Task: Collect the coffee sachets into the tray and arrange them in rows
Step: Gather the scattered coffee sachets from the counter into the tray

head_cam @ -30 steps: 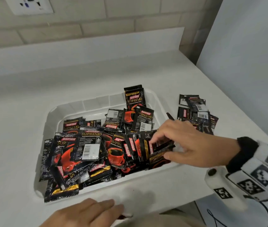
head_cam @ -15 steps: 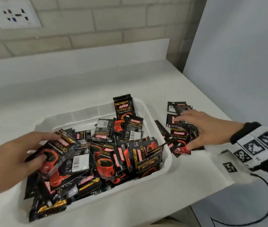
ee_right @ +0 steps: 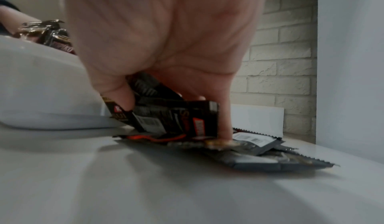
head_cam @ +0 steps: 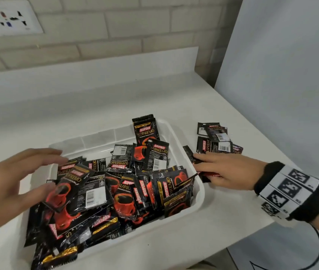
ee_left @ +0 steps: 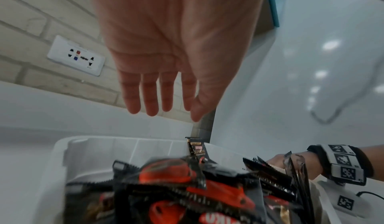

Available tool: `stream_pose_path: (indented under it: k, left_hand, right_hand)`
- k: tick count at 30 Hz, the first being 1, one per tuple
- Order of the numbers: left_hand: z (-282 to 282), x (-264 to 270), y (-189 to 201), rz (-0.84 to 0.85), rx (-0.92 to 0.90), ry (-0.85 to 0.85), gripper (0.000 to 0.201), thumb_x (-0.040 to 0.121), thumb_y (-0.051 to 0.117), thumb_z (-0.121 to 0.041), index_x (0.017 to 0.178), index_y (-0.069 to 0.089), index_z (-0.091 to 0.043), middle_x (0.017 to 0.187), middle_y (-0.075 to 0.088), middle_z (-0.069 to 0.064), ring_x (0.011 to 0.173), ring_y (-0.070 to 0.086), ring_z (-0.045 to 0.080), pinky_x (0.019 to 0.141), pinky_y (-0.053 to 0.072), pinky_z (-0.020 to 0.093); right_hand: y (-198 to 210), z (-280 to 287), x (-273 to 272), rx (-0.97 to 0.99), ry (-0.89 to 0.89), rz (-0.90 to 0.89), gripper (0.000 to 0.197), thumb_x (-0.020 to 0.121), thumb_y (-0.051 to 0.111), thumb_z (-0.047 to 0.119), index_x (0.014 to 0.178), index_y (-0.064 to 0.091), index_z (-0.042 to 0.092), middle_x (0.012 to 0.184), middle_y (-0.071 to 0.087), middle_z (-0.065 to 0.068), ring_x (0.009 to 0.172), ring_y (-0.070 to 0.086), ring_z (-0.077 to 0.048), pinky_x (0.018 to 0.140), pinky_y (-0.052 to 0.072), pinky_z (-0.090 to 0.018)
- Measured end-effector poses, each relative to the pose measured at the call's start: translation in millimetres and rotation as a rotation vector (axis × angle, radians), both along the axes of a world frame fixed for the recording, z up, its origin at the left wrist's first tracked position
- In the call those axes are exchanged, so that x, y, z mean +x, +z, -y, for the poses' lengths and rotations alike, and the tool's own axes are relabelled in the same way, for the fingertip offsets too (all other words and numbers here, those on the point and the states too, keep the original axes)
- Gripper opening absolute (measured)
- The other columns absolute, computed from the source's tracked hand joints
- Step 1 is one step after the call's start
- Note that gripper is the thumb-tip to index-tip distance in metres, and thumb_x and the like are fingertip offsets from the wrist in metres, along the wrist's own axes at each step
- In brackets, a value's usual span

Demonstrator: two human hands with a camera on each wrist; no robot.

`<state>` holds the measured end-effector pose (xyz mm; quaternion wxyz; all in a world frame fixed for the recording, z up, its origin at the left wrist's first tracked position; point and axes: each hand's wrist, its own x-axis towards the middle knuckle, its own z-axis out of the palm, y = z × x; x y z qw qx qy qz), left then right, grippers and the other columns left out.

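Pale brick (head_cam: 115,26) with a white socket plate (head_cam: 10,18) backs a smooth white counter (head_cam: 77,106) that ends at a plain grey panel on the right. On the counter sits a white plastic tray (head_cam: 100,136) with rounded corners and ribbed walls, heaped with glossy black foil sachets (head_cam: 127,190) printed with red cups and gold bands, their ends saw-toothed. They lie crisscross, some on edge, several spilling over the tray's near-left rim; no rows show.

The left hand (head_cam: 12,188) hovers over the tray's left side, fingers straight and spread, palm toward the heap; the left wrist view shows the fingers clear of any sachet, holding nothing.

Just right of the tray, a smaller loose pile (head_cam: 217,141) of the same flat packets lies on the counter. The right hand (head_cam: 226,170) rests on its near edge, palm down. In the right wrist view its thumb (ee_right: 122,97) and fingers are curled around a few packets (ee_right: 174,115), lifting them on edge, while one fingertip presses the flat ones beneath. A black band with square-patterned markers wraps that wrist.
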<state>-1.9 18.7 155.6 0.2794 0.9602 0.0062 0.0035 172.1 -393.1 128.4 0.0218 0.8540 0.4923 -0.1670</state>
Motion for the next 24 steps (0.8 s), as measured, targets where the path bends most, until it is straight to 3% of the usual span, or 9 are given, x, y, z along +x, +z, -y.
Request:
stream_pose_path:
  k: [3, 5, 7, 11, 13, 15, 18, 21, 24]
  left_hand:
    - [4.4, 8.8, 14.6, 0.049, 0.028, -0.014, 0.047, 0.068, 0.048, -0.078, 0.113, 0.048, -0.063, 0.127, 0.047, -0.035, 0.114, 0.042, -0.016, 0.086, 0.041, 0.020]
    - [-1.5, 15.0, 19.7, 0.021, 0.027, -0.013, 0.049, 0.065, 0.049, -0.079, 0.112, 0.049, -0.063, 0.127, 0.047, -0.036, 0.115, 0.044, -0.014, 0.084, 0.041, 0.014]
    - [-5.6, 19.2, 23.7, 0.040, 0.022, -0.022, 0.053, 0.061, 0.048, -0.086, 0.109, 0.051, -0.064, 0.127, 0.047, -0.037, 0.114, 0.046, -0.013, 0.085, 0.040, 0.008]
    - [32.0, 26.3, 37.3, 0.128, -0.001, -0.084, 0.041, 0.071, 0.049, -0.073, 0.111, 0.050, -0.062, 0.126, 0.049, -0.034, 0.111, 0.048, -0.011, 0.084, 0.043, 0.013]
    - [49.4, 29.3, 40.6, 0.186, 0.008, -0.129, 0.037, 0.074, 0.049, -0.068, 0.111, 0.048, -0.064, 0.126, 0.049, -0.032, 0.113, 0.049, -0.008, 0.087, 0.045, 0.025]
    - [60.6, 31.7, 43.0, 0.217, 0.002, -0.152, 0.035, 0.075, 0.049, -0.066, 0.110, 0.048, -0.064, 0.126, 0.050, -0.030, 0.109, 0.057, 0.006, 0.086, 0.048, 0.037]
    - [75.3, 35.0, 49.1, 0.230, -0.016, -0.180, 0.035, 0.077, 0.045, -0.071, 0.111, 0.048, -0.064, 0.126, 0.050, -0.032, 0.100, 0.061, 0.011, 0.081, 0.046, 0.031]
    - [86.2, 39.1, 55.1, 0.232, -0.017, -0.215, 0.035, 0.080, 0.038, -0.073, 0.112, 0.047, -0.064, 0.126, 0.048, -0.034, 0.106, 0.056, -0.002, 0.084, 0.044, 0.026]
    - [94.6, 44.0, 58.2, 0.234, -0.016, -0.214, 0.033, 0.078, 0.045, -0.069, 0.110, 0.046, -0.065, 0.125, 0.048, -0.037, 0.102, 0.059, 0.003, 0.089, 0.046, 0.031]
  right_hand:
    - [1.2, 5.8, -2.3, 0.038, 0.010, 0.069, 0.070, 0.075, 0.004, 0.044, 0.139, 0.033, 0.042, 0.152, 0.027, 0.000, 0.124, 0.048, -0.018, 0.092, 0.049, -0.033]
    - [6.4, 9.7, -3.4, 0.097, 0.036, 0.080, 0.054, 0.083, 0.022, 0.032, 0.127, 0.053, 0.035, 0.133, 0.054, -0.004, 0.095, 0.067, -0.017, 0.063, 0.057, -0.026]
    - [6.6, 16.8, -3.1, 0.165, 0.050, 0.110, 0.041, 0.083, 0.033, 0.025, 0.117, 0.057, 0.031, 0.118, 0.065, -0.001, 0.081, 0.070, -0.011, 0.050, 0.053, -0.020]
    - [7.4, 22.0, -3.4, 0.252, 0.066, 0.089, 0.036, 0.083, 0.037, 0.022, 0.116, 0.049, 0.032, 0.116, 0.066, 0.005, 0.088, 0.068, -0.008, 0.055, 0.055, -0.020]
    - [6.2, 22.4, -1.3, 0.338, 0.064, 0.083, 0.029, 0.093, 0.033, 0.026, 0.117, 0.049, 0.030, 0.117, 0.065, 0.003, 0.096, 0.063, -0.008, 0.069, 0.054, -0.021]
    - [6.5, 23.8, 0.4, 0.422, 0.026, 0.044, 0.034, 0.101, 0.021, 0.033, 0.120, 0.049, 0.029, 0.121, 0.063, 0.001, 0.104, 0.058, -0.008, 0.083, 0.048, -0.020]
    - [8.1, 25.6, 2.4, 0.509, -0.073, 0.003, 0.031, 0.098, 0.029, 0.025, 0.123, 0.047, 0.026, 0.120, 0.060, 0.002, 0.108, 0.053, -0.006, 0.094, 0.040, -0.011]
    - [11.5, 27.1, 6.8, 0.696, -0.172, 0.034, 0.032, 0.098, 0.028, 0.034, 0.121, 0.049, 0.025, 0.114, 0.058, 0.006, 0.103, 0.053, 0.002, 0.094, 0.035, -0.003]
    - [23.5, 26.5, 11.1, 0.924, -0.335, 0.033, 0.029, 0.095, 0.039, 0.025, 0.114, 0.055, 0.039, 0.103, 0.061, 0.028, 0.094, 0.056, 0.012, 0.080, 0.042, -0.003]
